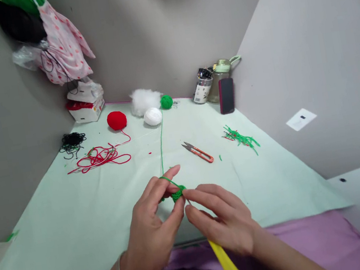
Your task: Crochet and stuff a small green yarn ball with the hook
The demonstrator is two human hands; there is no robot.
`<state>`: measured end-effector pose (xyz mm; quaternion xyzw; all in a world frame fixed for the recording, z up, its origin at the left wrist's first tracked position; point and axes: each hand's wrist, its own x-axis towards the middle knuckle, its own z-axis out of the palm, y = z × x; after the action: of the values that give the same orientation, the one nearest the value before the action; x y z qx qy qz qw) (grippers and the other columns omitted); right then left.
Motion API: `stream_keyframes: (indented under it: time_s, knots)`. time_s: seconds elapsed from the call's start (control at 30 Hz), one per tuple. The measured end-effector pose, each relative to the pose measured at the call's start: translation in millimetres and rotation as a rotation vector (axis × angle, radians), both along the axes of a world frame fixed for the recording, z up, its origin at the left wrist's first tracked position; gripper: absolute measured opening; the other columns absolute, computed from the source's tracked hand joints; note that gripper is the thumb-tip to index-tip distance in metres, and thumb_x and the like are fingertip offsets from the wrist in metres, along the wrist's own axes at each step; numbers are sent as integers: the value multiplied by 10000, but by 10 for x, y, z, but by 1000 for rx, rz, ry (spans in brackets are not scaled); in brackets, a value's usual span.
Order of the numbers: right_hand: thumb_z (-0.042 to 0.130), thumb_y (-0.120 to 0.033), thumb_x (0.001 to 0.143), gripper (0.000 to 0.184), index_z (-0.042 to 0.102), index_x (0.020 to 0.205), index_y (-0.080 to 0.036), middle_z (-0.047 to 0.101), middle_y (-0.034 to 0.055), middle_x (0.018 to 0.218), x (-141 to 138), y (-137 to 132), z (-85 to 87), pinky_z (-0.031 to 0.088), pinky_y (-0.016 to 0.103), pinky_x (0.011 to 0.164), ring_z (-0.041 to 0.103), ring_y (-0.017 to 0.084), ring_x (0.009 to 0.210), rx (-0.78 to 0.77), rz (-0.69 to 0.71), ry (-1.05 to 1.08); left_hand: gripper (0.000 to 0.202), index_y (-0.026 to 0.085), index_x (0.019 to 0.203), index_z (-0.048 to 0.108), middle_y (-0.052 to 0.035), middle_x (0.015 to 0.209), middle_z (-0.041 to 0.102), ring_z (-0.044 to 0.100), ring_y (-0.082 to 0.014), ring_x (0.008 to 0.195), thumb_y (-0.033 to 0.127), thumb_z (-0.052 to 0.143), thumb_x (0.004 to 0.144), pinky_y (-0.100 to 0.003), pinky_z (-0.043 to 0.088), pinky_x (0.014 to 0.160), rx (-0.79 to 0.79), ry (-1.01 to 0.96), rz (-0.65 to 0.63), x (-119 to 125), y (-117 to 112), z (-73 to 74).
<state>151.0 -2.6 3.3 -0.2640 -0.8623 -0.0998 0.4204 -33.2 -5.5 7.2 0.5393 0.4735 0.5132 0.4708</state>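
Note:
My left hand pinches a small green crochet piece, with the green strand looped over its raised forefinger. My right hand grips a crochet hook with a yellow handle; the hook's tip meets the green piece. The green yarn strand runs from my fingers back across the pale green table cover to a small green yarn ball at the far edge. A bangle sits on my left wrist.
Orange-handled snips lie just beyond my hands. Green yarn scraps are at the right, red loose yarn and black yarn at the left. A red ball, white ball, stuffing, jar, bottle and phone line the back.

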Motion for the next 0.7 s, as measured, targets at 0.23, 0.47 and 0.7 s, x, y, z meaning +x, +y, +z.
stream_keyframes:
  time_s: [0.23, 0.47, 0.7]
  knots:
    - [614, -85, 1002, 264, 762, 1140, -255, 831, 97, 1059, 40, -5, -80, 676, 344, 746, 776, 216, 895, -222, 46, 194, 377, 291, 1218, 815, -6, 911, 676, 633, -189, 889, 224, 837, 847, -324, 503, 959, -164, -194, -42, 6, 13, -22]
    - [736, -41, 923, 320, 775, 1201, -194, 817, 87, 998, -29, -84, -203, 695, 318, 788, 765, 216, 926, 78, -75, 90, 611, 277, 1400, 711, 26, 896, 634, 577, -106, 816, 291, 899, 819, -220, 490, 805, -430, -623, -210, 36, -5, -4]
    - [581, -151, 1053, 264, 761, 1222, -244, 808, 90, 991, -23, -49, -76, 661, 351, 721, 769, 208, 861, -418, 188, 530, 673, 246, 1414, 696, 3, 855, 659, 586, -142, 774, 270, 921, 780, -295, 483, 779, -456, -598, -339, -50, 44, -53]
